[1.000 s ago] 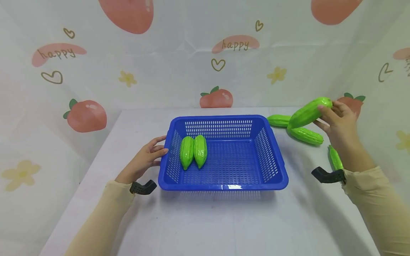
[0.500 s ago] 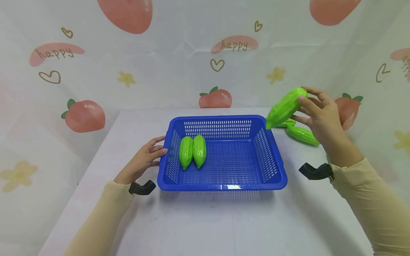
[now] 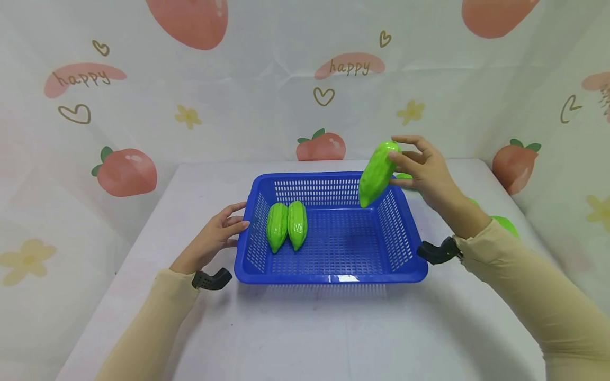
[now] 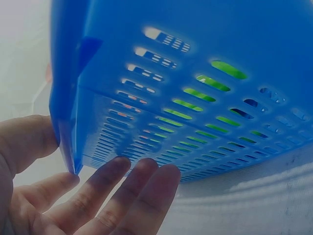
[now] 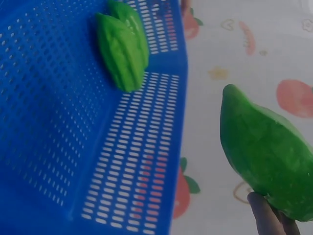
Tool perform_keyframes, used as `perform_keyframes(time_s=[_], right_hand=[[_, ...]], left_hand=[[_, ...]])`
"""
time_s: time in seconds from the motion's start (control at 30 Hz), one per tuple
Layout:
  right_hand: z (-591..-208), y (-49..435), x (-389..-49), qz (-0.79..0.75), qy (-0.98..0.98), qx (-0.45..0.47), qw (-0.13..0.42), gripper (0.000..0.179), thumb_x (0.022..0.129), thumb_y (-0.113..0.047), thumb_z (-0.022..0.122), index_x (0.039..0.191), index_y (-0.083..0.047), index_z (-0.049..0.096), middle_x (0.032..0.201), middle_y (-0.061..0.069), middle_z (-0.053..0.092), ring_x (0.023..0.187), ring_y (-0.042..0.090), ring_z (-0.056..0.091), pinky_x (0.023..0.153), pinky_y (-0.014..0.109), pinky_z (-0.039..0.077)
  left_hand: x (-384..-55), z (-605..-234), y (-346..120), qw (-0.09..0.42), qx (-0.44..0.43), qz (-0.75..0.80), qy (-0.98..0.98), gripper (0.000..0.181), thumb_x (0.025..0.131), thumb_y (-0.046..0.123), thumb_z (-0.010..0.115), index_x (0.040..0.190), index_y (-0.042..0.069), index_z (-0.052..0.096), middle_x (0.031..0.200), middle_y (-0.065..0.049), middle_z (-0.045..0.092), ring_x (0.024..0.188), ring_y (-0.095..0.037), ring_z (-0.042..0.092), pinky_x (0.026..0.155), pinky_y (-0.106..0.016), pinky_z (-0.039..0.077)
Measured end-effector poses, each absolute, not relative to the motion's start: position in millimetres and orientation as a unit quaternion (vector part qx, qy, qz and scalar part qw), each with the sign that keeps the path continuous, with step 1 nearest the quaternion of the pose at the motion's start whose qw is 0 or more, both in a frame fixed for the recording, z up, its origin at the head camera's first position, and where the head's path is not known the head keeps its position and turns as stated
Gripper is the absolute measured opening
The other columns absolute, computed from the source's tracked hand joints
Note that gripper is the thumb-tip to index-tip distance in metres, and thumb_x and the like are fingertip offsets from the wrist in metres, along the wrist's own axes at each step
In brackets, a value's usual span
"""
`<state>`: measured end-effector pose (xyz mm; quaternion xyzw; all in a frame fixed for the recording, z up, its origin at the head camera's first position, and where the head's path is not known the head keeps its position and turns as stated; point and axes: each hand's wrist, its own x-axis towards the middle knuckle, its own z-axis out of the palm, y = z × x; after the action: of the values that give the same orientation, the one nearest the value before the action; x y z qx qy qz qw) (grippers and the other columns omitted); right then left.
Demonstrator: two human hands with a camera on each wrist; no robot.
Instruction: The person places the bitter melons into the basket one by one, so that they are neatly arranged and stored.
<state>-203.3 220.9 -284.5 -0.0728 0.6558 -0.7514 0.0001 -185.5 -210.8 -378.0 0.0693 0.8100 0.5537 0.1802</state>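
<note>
My right hand pinches a bright green bitter melon by its upper end, tilted with the pointed end down, above the back right part of a blue plastic basket. In the right wrist view the melon appears beyond the basket wall, with fingertips under it. My left hand holds the basket's left rim; in the left wrist view the thumb is at the rim and the fingers lie against the slotted outer wall. Two bitter melons lie side by side inside at the left.
More green melons lie on the white table to the right: one behind the right hand, another partly hidden by the right forearm. A white cloth printed with fruit hangs behind.
My right hand has carried the bitter melon leftward from above the right side of the table to over the basket, and it now hangs more steeply. My left hand stays at the rim.
</note>
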Motion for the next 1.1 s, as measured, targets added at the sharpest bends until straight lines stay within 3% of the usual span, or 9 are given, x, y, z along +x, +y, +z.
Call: perform_keyframes(time_s=[0.2, 0.37, 0.6, 0.73, 0.97, 1.1], right_hand=[[-291, 200, -216, -0.697, 0.713, -0.064, 0.04, 0.034, 0.093, -0.02, 0.064, 0.126, -0.02, 0.055, 0.106, 0.002, 0.063, 0.085, 0.014, 0.069, 0.071, 0.031, 0.06], [-297, 186, -226, -0.655, 0.748, -0.061, 0.09, 0.041, 0.095, -0.025, 0.062, 0.133, -0.017, 0.05, 0.123, 0.015, 0.058, 0.091, 0.017, 0.069, 0.079, 0.04, 0.059], [-312, 166, -235, -0.617, 0.773, -0.049, 0.135, 0.049, 0.096, -0.023, 0.061, 0.14, -0.01, 0.043, 0.133, 0.026, 0.051, 0.109, 0.04, 0.063, 0.085, 0.05, 0.055], [-320, 156, -239, -0.605, 0.781, -0.033, 0.151, 0.048, 0.096, -0.022, 0.061, 0.14, -0.011, 0.044, 0.133, 0.025, 0.051, 0.112, 0.044, 0.06, 0.085, 0.053, 0.055], [-338, 141, -246, -0.577, 0.797, -0.027, 0.173, 0.048, 0.095, -0.021, 0.062, 0.139, -0.009, 0.046, 0.127, 0.024, 0.051, 0.102, 0.039, 0.063, 0.083, 0.052, 0.056], [-347, 134, -248, -0.57, 0.8, -0.022, 0.187, 0.047, 0.095, -0.021, 0.062, 0.138, -0.009, 0.047, 0.127, 0.023, 0.051, 0.107, 0.042, 0.062, 0.082, 0.051, 0.057]], left_hand=[[-186, -378, -211, 0.182, 0.067, 0.554, 0.809, 0.073, 0.096, 0.036, 0.058, 0.154, 0.016, 0.019, 0.138, -0.023, 0.052, 0.113, -0.032, 0.062, 0.099, -0.058, 0.046], [-187, -379, -211, 0.183, 0.068, 0.555, 0.809, 0.072, 0.097, 0.035, 0.058, 0.154, 0.016, 0.019, 0.137, -0.024, 0.052, 0.112, -0.031, 0.063, 0.099, -0.058, 0.045], [-187, -379, -211, 0.181, 0.069, 0.555, 0.809, 0.072, 0.097, 0.035, 0.058, 0.154, 0.016, 0.02, 0.137, -0.023, 0.053, 0.112, -0.031, 0.062, 0.098, -0.058, 0.045], [-187, -379, -211, 0.181, 0.069, 0.555, 0.809, 0.072, 0.096, 0.036, 0.059, 0.154, 0.016, 0.02, 0.136, -0.023, 0.053, 0.112, -0.031, 0.062, 0.099, -0.058, 0.045], [-187, -379, -211, 0.181, 0.067, 0.554, 0.81, 0.072, 0.096, 0.036, 0.059, 0.154, 0.016, 0.02, 0.137, -0.023, 0.053, 0.113, -0.031, 0.062, 0.098, -0.058, 0.046], [-187, -378, -212, 0.183, 0.069, 0.552, 0.811, 0.072, 0.096, 0.036, 0.058, 0.154, 0.016, 0.02, 0.137, -0.023, 0.052, 0.114, -0.032, 0.061, 0.099, -0.058, 0.045]])
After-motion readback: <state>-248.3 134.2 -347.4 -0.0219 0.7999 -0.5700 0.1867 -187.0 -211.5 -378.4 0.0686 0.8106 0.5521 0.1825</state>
